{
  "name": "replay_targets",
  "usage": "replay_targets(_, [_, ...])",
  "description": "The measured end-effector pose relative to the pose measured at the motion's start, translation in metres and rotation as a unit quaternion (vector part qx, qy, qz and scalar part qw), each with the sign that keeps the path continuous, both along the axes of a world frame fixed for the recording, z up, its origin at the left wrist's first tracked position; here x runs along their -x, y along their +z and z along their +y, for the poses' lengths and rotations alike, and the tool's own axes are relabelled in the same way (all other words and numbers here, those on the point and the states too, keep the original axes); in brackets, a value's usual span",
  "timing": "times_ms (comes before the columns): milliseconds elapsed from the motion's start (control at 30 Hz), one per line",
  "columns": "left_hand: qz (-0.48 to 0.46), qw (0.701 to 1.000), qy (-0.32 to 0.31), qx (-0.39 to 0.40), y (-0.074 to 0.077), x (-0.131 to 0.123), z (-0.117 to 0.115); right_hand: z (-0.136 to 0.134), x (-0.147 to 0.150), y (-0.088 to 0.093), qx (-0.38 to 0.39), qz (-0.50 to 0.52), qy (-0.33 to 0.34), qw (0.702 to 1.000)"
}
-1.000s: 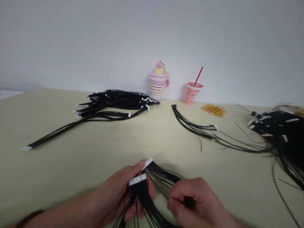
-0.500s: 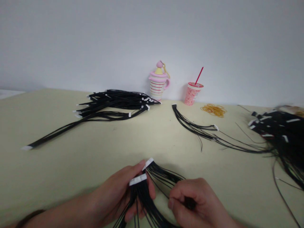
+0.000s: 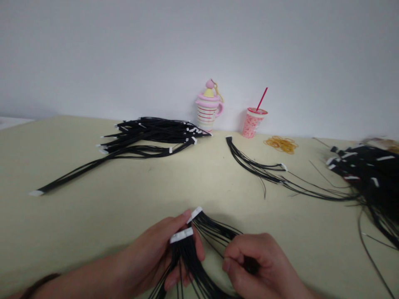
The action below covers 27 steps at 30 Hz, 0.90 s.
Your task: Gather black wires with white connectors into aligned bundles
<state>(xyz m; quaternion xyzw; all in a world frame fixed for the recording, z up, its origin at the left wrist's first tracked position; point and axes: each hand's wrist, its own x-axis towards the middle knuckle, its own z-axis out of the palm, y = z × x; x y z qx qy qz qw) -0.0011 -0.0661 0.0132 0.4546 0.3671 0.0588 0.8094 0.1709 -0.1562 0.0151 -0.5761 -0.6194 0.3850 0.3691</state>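
Head view: my left hand [image 3: 156,253] is closed around black wires [image 3: 187,259], with two white connectors [image 3: 181,235] standing just above my fingers, and the wires run off the bottom edge of the frame. My right hand [image 3: 258,265] is curled narrow, pinching strands of the same wires close beside the left. A dark band [image 3: 40,284] circles my left wrist at the lower edge. Beyond my hands, open room stretches across the pale table [image 3: 93,224], widest to the left. Farther left lies a bundle [image 3: 156,133] with one long tail [image 3: 77,176] reaching toward the left. Farther right, a thinner bundle [image 3: 258,170] trails into a big heap [image 3: 370,174], which the right edge cuts off. At the far edge, against the wall [image 3: 199,41], stand a mug-shaped ornament [image 3: 207,112] and a pink cup [image 3: 252,123] with a red straw [image 3: 262,99]. Rubber bands [image 3: 282,144] lie just right of the cup.
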Motion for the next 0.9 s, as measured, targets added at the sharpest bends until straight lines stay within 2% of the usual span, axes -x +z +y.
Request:
replay_targets(233, [0.000,1.000,0.000,0.010,-0.003,0.000,0.002,-0.002,-0.001,0.001,0.000,0.000,-0.003,1.000])
replay_targets(467, [-0.008,1.000,0.004,0.010,0.003,-0.001,0.000,-0.002,-0.002,-0.001,-0.006,-0.007,0.014,1.000])
replay_targets(700, [-0.016,1.000,0.000,-0.004,0.005,-0.003,-0.001,-0.003,0.000,-0.007,-0.093,-0.073,0.031,0.993])
replay_targets(900, [-0.061,0.997,-0.013,-0.034,0.000,-0.004,-0.007,0.001,0.004,-0.013,-0.157,-0.115,0.005,0.981])
